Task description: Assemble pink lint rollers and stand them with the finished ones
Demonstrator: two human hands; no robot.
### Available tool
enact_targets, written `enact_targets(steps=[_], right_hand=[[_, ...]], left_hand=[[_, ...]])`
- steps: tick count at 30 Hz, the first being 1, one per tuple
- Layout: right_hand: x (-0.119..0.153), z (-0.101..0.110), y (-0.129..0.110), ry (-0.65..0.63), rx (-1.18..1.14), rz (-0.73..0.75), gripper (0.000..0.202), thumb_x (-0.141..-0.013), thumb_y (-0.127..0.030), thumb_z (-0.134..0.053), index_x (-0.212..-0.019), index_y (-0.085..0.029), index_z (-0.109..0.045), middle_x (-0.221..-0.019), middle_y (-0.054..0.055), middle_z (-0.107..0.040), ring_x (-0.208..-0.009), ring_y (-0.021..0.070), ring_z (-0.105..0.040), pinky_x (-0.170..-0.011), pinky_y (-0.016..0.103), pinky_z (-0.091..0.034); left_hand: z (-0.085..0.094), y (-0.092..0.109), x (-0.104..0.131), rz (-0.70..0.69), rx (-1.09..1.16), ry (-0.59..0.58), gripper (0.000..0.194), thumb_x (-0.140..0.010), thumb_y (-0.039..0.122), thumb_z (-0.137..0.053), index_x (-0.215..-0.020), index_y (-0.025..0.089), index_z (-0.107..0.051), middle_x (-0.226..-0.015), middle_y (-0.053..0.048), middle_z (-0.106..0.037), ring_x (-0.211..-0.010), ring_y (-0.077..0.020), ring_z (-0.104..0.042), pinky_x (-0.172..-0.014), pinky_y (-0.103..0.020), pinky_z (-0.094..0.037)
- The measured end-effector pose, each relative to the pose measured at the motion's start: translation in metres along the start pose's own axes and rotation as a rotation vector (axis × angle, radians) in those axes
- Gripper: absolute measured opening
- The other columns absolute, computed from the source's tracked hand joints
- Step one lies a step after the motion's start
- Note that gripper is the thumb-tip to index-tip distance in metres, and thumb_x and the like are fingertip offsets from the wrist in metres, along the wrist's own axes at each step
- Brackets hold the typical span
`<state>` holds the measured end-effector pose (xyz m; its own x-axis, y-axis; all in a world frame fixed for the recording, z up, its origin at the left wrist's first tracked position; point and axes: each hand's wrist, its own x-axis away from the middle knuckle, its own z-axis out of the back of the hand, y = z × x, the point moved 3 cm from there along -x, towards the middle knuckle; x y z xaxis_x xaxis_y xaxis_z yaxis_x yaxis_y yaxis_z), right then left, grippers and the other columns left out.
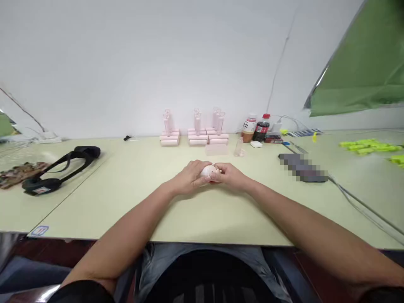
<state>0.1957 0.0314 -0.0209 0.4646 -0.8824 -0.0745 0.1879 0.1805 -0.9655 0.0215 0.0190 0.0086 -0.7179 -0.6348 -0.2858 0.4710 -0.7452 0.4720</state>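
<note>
My left hand [189,176] and my right hand [232,175] meet at the middle of the pale green table [126,202]. Both close around one small pale pink object [208,171], which shows between the fingers; its exact shape is mostly hidden. Behind my hands stand stacks of pink blocks [197,138] with clear pink tubes [198,120] upright on them. A clear pink box [216,149] and a small clear tube [239,148] stand just in front of the stacks.
A black strap device [59,170] lies at the left, beside a brown patterned item [19,173]. Two bottles [255,128] stand at the back right, with cables and a white charger. A blurred dark item [303,167] and yellow-green parts [368,145] lie at the right.
</note>
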Motion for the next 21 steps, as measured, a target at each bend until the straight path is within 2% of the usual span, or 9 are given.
enact_targets(steps=[6, 9, 14, 21], right_hand=[[-0.001, -0.001, 0.007, 0.019, 0.131, 0.058, 0.042, -0.072, -0.057, -0.069, -0.073, -0.019, -0.051, -0.068, -0.003, -0.055, -0.062, 0.0124, -0.048, -0.056, 0.024, -0.035], [-0.002, 0.002, 0.009, 0.032, 0.19, 0.09, 0.04, -0.071, -0.054, -0.072, -0.078, -0.018, -0.057, -0.08, 0.0, -0.061, -0.067, 0.0131, -0.051, -0.058, 0.025, -0.039], [-0.004, 0.005, 0.011, 0.036, 0.186, 0.066, 0.039, -0.07, -0.052, -0.073, -0.082, -0.018, -0.06, -0.1, 0.005, -0.066, -0.074, 0.0159, -0.058, -0.064, 0.028, -0.047], [-0.006, 0.001, 0.017, 0.009, 0.086, 0.037, 0.037, -0.071, -0.049, -0.073, -0.084, -0.019, -0.056, -0.084, 0.001, -0.064, -0.064, 0.0137, -0.057, -0.057, 0.027, -0.047]], left_hand=[[0.002, -0.005, -0.001, 0.022, -0.03, -0.031, 0.05, -0.091, 0.062, -0.039, -0.118, 0.025, -0.058, -0.109, -0.007, -0.059, -0.105, -0.0251, -0.049, -0.096, -0.04, -0.038], [0.003, -0.01, 0.0, 0.062, -0.074, -0.032, 0.054, -0.084, 0.067, -0.048, -0.118, 0.027, -0.059, -0.105, -0.007, -0.058, -0.104, -0.0258, -0.047, -0.09, -0.038, -0.04], [0.002, -0.014, 0.0, 0.104, -0.154, -0.023, 0.057, -0.082, 0.07, -0.049, -0.118, 0.028, -0.06, -0.104, -0.006, -0.057, -0.102, -0.0257, -0.046, -0.085, -0.037, -0.041], [0.001, -0.016, -0.002, 0.131, -0.208, -0.023, 0.058, -0.081, 0.072, -0.047, -0.117, 0.029, -0.061, -0.103, -0.006, -0.058, -0.101, -0.0257, -0.046, -0.082, -0.036, -0.042]])
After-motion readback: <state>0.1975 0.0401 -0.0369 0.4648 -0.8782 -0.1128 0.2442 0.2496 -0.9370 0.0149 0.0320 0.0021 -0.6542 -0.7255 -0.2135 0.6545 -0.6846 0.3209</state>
